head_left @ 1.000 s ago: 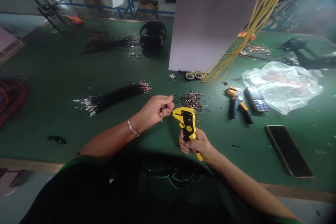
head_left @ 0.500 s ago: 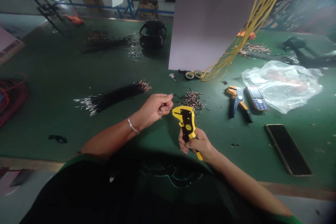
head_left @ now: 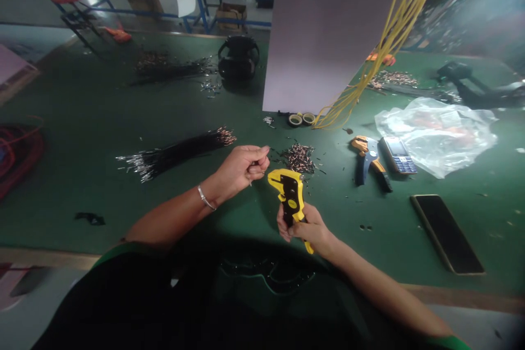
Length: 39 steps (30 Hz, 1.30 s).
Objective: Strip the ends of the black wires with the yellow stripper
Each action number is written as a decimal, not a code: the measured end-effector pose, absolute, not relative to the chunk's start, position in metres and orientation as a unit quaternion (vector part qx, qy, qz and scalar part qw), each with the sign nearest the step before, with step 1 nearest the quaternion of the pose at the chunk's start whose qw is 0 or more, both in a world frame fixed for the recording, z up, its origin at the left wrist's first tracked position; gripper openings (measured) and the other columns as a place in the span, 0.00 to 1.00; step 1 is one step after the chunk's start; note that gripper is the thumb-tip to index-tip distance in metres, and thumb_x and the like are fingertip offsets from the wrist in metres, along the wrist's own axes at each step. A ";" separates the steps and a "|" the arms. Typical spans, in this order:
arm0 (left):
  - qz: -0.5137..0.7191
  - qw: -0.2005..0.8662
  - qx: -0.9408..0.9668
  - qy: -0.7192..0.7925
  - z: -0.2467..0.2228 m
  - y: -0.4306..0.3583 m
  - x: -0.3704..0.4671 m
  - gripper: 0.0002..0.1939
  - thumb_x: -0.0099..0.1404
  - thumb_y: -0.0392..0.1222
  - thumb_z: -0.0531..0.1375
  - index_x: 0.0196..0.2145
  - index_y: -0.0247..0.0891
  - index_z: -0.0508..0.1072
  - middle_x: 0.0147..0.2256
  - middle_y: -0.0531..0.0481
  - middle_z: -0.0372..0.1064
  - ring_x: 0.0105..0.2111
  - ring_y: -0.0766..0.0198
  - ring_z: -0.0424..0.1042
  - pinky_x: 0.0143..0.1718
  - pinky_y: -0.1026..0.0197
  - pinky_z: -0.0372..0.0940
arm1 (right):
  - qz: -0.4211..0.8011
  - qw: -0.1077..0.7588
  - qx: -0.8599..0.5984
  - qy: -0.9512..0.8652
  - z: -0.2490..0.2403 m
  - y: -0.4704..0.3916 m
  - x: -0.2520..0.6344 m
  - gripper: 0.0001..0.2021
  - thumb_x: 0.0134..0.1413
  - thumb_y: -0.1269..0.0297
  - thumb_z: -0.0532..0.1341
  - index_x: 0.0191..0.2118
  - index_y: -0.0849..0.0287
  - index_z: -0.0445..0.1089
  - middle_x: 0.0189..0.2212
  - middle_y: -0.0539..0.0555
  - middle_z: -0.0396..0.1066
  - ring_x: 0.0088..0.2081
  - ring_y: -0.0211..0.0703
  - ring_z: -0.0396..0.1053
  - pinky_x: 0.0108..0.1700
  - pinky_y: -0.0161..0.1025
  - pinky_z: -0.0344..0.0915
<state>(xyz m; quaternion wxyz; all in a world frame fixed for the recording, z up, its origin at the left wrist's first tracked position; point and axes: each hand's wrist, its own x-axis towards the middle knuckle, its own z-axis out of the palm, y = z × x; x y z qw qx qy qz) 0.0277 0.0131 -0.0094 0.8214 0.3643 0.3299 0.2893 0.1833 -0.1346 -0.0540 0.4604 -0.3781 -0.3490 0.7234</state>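
Note:
My right hand (head_left: 307, 227) is wrapped round the handles of a yellow and black wire stripper (head_left: 290, 199), its jaws pointing up and to the left. Just left of the jaws, my left hand (head_left: 248, 167) is closed in a pinch; what it holds is too small to make out. Beyond the tool lies a pile of small copper-tipped pieces (head_left: 300, 158) on the green table (head_left: 197, 104). A bundle of black wires (head_left: 180, 150) with bare ends rests behind my left forearm.
To the right are an orange and blue stripper (head_left: 369, 161), a keypad phone (head_left: 397, 156), a plastic bag (head_left: 443, 136) and a black smartphone (head_left: 448, 234). Yellow wires (head_left: 377, 65) hang beside a pale panel (head_left: 320, 38); two tape rolls (head_left: 301, 119) lie below it.
The wire stripper in my right hand has dipped slightly towards me. My left hand stays almost where it was, still pinched. The view has shifted a little.

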 end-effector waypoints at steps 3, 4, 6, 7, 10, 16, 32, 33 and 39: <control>0.291 0.820 0.368 0.327 -0.007 0.012 0.027 0.19 0.64 0.37 0.61 0.17 0.31 0.64 0.17 0.52 0.59 0.13 0.80 0.47 0.13 0.72 0.42 | 0.698 0.447 -0.409 -0.382 -0.053 -0.134 0.183 0.11 0.32 0.76 0.57 0.29 0.60 0.66 0.22 0.48 0.65 0.23 0.38 0.61 0.25 0.36 0.59; 0.293 0.819 0.369 0.327 -0.007 0.011 0.027 0.18 0.63 0.37 0.61 0.17 0.31 0.64 0.17 0.52 0.59 0.13 0.80 0.47 0.13 0.72 0.42 | 0.689 0.442 -0.418 -0.392 -0.054 -0.134 0.183 0.11 0.32 0.76 0.58 0.29 0.60 0.66 0.22 0.48 0.65 0.24 0.38 0.61 0.25 0.36 0.59; 0.300 0.817 0.369 0.328 -0.007 0.011 0.027 0.18 0.63 0.36 0.61 0.18 0.32 0.64 0.17 0.53 0.59 0.13 0.80 0.48 0.14 0.72 0.42 | 0.681 0.436 -0.427 -0.405 -0.056 -0.134 0.183 0.12 0.32 0.76 0.58 0.30 0.59 0.66 0.22 0.48 0.64 0.24 0.38 0.61 0.26 0.36 0.58; 0.300 0.817 0.369 0.326 -0.007 0.011 0.027 0.18 0.63 0.36 0.61 0.18 0.32 0.64 0.17 0.53 0.58 0.13 0.80 0.47 0.14 0.72 0.42 | 0.680 0.433 -0.427 -0.409 -0.057 -0.135 0.183 0.12 0.32 0.76 0.58 0.30 0.59 0.66 0.22 0.48 0.64 0.24 0.38 0.61 0.26 0.36 0.58; 0.304 0.817 0.370 0.322 -0.004 0.017 0.022 0.18 0.63 0.36 0.60 0.17 0.32 0.63 0.17 0.53 0.58 0.13 0.80 0.47 0.14 0.73 0.41 | 0.672 0.423 -0.432 -0.427 -0.059 -0.138 0.183 0.12 0.33 0.77 0.57 0.30 0.59 0.65 0.23 0.48 0.64 0.25 0.39 0.61 0.27 0.37 0.58; 0.416 0.758 0.386 0.322 0.010 0.027 0.015 0.15 0.61 0.36 0.62 0.19 0.32 0.64 0.18 0.55 0.59 0.14 0.80 0.47 0.14 0.74 0.42 | 0.637 0.512 -0.388 -0.425 -0.060 -0.140 0.188 0.14 0.34 0.77 0.57 0.32 0.57 0.66 0.27 0.50 0.63 0.29 0.42 0.61 0.32 0.41 0.58; 0.401 0.752 0.385 0.353 -0.001 0.008 0.026 0.16 0.63 0.37 0.62 0.20 0.31 0.66 0.21 0.50 0.64 0.16 0.77 0.54 0.15 0.71 0.46 | 0.667 0.541 -0.388 -0.334 -0.067 -0.118 0.184 0.15 0.33 0.75 0.59 0.34 0.59 0.68 0.26 0.51 0.68 0.29 0.44 0.66 0.35 0.45 0.64; 0.397 0.755 0.381 0.356 -0.001 0.005 0.028 0.15 0.63 0.38 0.62 0.20 0.31 0.67 0.21 0.51 0.63 0.16 0.77 0.55 0.15 0.71 0.48 | 0.665 0.543 -0.388 -0.335 -0.066 -0.118 0.184 0.16 0.33 0.74 0.59 0.35 0.59 0.68 0.26 0.51 0.69 0.29 0.44 0.66 0.36 0.45 0.64; 0.378 0.785 0.375 0.317 0.000 -0.011 0.035 0.12 0.65 0.39 0.59 0.24 0.32 0.70 0.24 0.49 0.65 0.21 0.72 0.61 0.22 0.67 0.59 | 0.654 0.559 -0.393 -0.325 -0.059 -0.115 0.184 0.17 0.32 0.74 0.59 0.36 0.59 0.68 0.28 0.50 0.70 0.30 0.44 0.67 0.40 0.48 0.66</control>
